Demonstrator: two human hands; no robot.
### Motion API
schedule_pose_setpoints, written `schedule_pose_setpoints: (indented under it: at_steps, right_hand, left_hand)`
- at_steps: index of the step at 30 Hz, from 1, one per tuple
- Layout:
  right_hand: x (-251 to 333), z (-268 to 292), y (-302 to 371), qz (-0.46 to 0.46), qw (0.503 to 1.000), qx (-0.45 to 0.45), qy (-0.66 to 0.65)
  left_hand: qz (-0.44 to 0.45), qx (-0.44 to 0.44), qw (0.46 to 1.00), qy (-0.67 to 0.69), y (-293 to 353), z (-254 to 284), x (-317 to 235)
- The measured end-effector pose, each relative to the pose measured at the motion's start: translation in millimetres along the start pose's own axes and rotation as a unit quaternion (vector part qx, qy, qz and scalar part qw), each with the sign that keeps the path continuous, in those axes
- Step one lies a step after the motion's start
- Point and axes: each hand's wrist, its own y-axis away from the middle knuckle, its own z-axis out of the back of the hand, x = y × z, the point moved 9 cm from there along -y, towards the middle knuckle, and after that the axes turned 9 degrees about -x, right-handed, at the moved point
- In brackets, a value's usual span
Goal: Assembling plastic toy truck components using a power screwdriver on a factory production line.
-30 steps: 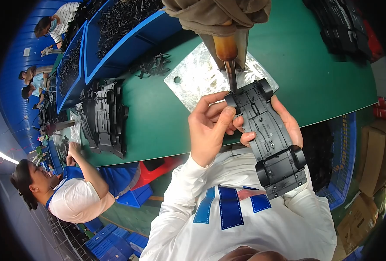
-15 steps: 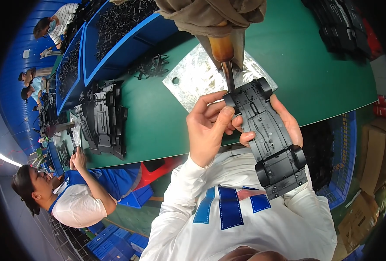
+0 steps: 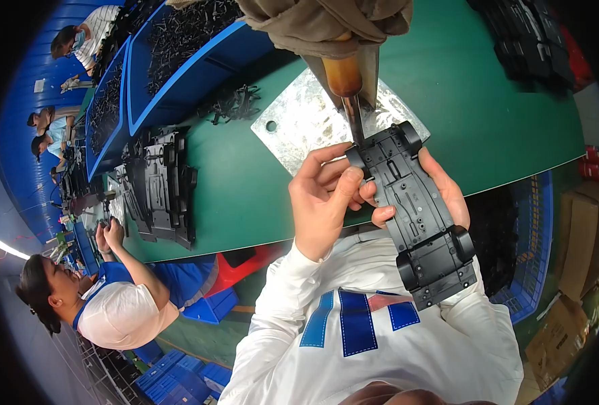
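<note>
Both of my hands hold a black plastic toy car chassis (image 3: 417,206), its long body slanting from the metal plate toward my chest. At its far left wheel, my left hand (image 3: 323,196) is closed, with thumb and fingers pressed together. My right hand (image 3: 448,189) wraps the chassis from the right, and fingertips show along its left edge. A hot-iron tool with an amber handle (image 3: 342,77) and a metal rod (image 3: 354,120) points down from above. The rod's tip meets the chassis's far left corner; exact contact is hard to see. Brown cloth (image 3: 333,27) wraps the tool's top.
A silvery metal plate (image 3: 289,131) lies on the green table (image 3: 225,202). Stacked black chassis (image 3: 161,185) stand left, others (image 3: 525,40) far right. Blue bins (image 3: 137,111) hold small black parts. A co-worker (image 3: 121,304) sits at left. A blue crate (image 3: 539,236) stands below the table at right.
My hands, the chassis and the tool stay almost exactly in place. At left, the co-worker's hands have shifted slightly and come apart.
</note>
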Motion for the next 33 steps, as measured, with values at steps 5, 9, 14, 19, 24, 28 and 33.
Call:
schedule_pose_setpoints:
  at_steps: [5,9,14,19,24,28,33]
  right_hand:
    - [0.0,-1.4,1.5,0.006,0.999,0.018,0.028]
    - [1.2,-0.5,-0.1,0.013,1.0,-0.002,-0.004]
    - [0.3,-2.7,0.6,0.007,0.999,0.025,0.025]
    - [0.5,-3.1,-0.3,0.008,1.0,0.025,0.017]
    - [0.5,-4.0,0.0,0.009,1.0,0.017,0.009]
    - [0.2,-3.0,0.7,0.007,1.0,0.017,0.012]
    - [-0.5,-2.1,1.7,-0.001,0.999,0.022,0.029]
  left_hand:
    - [-0.004,-0.002,1.0,0.002,0.5,0.7,-0.4]
    - [-0.004,-0.003,1.0,0.004,0.3,0.9,-1.1]
    - [-0.007,-0.003,1.0,-0.007,0.7,1.2,-2.6]
    - [-0.005,-0.002,1.0,-0.007,0.4,0.7,-2.8]
    - [-0.005,-0.003,1.0,-0.002,0.9,0.4,-2.4]
    - [-0.005,-0.006,1.0,-0.004,1.2,0.7,-3.7]
    - [0.003,0.0,1.0,-0.002,0.9,0.4,0.3]
